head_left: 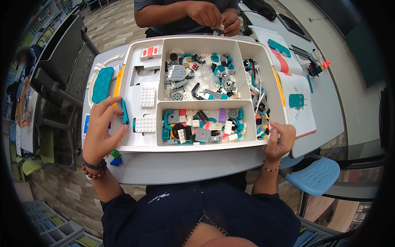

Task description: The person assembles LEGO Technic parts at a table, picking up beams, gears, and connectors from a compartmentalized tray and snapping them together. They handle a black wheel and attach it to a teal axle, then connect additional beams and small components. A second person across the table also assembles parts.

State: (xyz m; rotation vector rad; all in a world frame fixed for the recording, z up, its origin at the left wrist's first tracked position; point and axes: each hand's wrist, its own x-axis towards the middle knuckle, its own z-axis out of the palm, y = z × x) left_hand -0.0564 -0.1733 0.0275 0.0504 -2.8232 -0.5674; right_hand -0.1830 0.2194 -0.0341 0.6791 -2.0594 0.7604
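My left hand (100, 128) is at the left side of a white sorting tray (142, 147), its thumb and fingertips closed around a narrow teal building piece (124, 112). At the tray's near right corner is my right hand (281, 139), with curled fingers and the thumb and index finger meeting by the rim. Whatever may be between them is too small to make out. White studded bricks (147, 96) sit in the tray's left section, close to my left hand. Mixed plastic building pieces (202, 135) fill the near compartment.
More pieces lie in the far compartment (177, 73) and narrow right compartment. Left of the tray is a teal studded plate (103, 85). An open instruction booklet (297, 109) lies on the right. Across the table, another person's hands (214, 17) hold small pieces. A blue chair (314, 176) stands at right.
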